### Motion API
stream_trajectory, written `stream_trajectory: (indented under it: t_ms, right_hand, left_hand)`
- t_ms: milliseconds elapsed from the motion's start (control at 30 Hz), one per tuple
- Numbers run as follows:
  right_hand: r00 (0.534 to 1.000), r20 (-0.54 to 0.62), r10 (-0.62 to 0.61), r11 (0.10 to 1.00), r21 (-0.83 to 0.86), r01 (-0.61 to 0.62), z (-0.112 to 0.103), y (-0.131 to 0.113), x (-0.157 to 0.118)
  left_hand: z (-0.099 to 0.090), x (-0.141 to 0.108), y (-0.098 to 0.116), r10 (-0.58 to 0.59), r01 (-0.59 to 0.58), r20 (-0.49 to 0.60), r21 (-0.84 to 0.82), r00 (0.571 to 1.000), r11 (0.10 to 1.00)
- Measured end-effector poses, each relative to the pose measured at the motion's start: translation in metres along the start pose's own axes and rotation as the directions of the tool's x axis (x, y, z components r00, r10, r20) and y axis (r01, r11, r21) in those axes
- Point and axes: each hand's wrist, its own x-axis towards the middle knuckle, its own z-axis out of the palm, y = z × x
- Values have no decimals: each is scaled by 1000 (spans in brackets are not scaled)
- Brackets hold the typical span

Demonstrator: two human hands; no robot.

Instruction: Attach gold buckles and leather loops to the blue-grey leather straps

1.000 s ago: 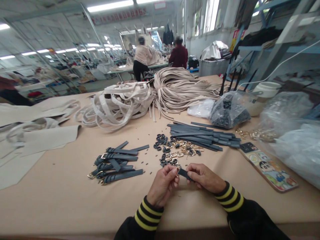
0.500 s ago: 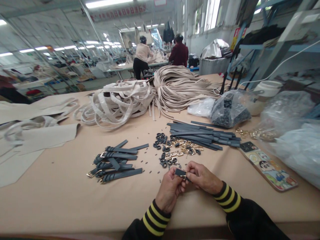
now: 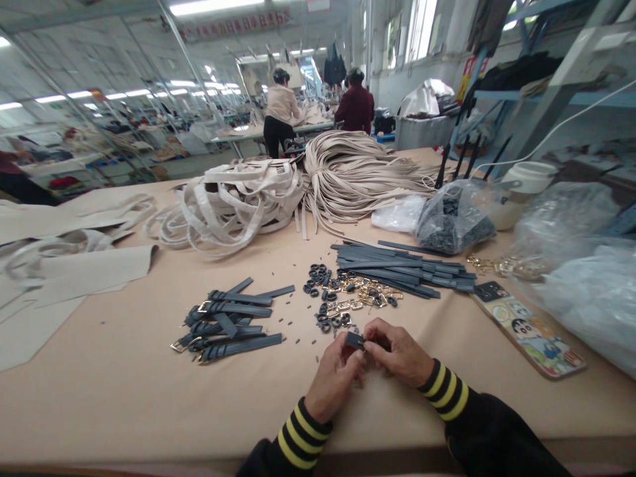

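Observation:
Between my two hands, above the near part of the table, is a short dark strap (image 3: 354, 340) with a bit of gold buckle at its right end. My left hand (image 3: 335, 374) pinches the strap from the left. Fingers of my right hand (image 3: 400, 354) are closed at the buckle end and hide most of the buckle. Just beyond my hands lie loose gold buckles (image 3: 365, 291) and small dark loops (image 3: 318, 278). Farther back is a stack of flat dark strips (image 3: 397, 264). To the left sits a pile of straps with buckles fitted (image 3: 233, 321).
A phone in a cartoon case (image 3: 531, 331) lies to the right, near clear plastic bags (image 3: 591, 285). Behind are a bag of dark pieces (image 3: 454, 218), a bundle of beige strips (image 3: 358, 172) and coiled webbing (image 3: 238, 205). Beige panels (image 3: 114, 271) cover the left side. Two people stand farther off.
Both hands have shifted slightly left, and my right fingers have closed over the buckle, which showed more plainly before. The strap stays in my left hand.

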Motion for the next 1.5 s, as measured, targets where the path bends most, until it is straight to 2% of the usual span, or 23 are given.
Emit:
stream_trajectory:
  t_ms: [100, 300, 467, 600, 767, 900, 1167, 1300, 1433, 1500]
  right_hand:
    - [999, -9, -37, 994, -104, 36, 0, -2, 1]
    - [999, 1, -49, 977, -208, 49, 0, -4, 0]
    - [998, 10, 65, 991, -116, -63, 1, 1, 0]
    - [994, 30, 109, 993, -41, -107, 2, 2, 2]
    - [992, -29, 122, 991, -52, -123, 6, 3, 3]
    - [986, -46, 162, 987, 15, -161, 9, 3, 1]
    - [975, 82, 208, 942, 251, -222, 1, -3, -2]
    - [975, 71, 211, 942, 250, -222, 1, -2, -1]
    - [976, -3, 219, 958, 188, -215, 5, 3, 2]
    - [976, -44, 215, 967, 146, -207, 5, 6, 2]
  left_hand:
    - [-4, 1, -1, -25, 26, 25, -44, 999, 999]
    - [-1, 3, -7, -80, 70, -101, -103, 992, 992]
    - [0, 3, -10, -88, 53, -150, -223, 985, 973]
    - [-2, 3, -9, -67, 42, -170, -144, 983, 989]
    - [2, 2, -8, 11, -11, -168, 1, 986, 1000]
    - [6, 1, -8, 0, 6, -201, 32, 980, 999]
    - [-1, 3, -5, -54, 43, -149, -76, 987, 996]
    - [0, 2, -8, -15, 10, -124, -43, 992, 999]
    - [2, -3, -7, 39, -34, -122, 36, 992, 999]
    - [0, -5, -5, 27, -26, -108, 11, 994, 1000]
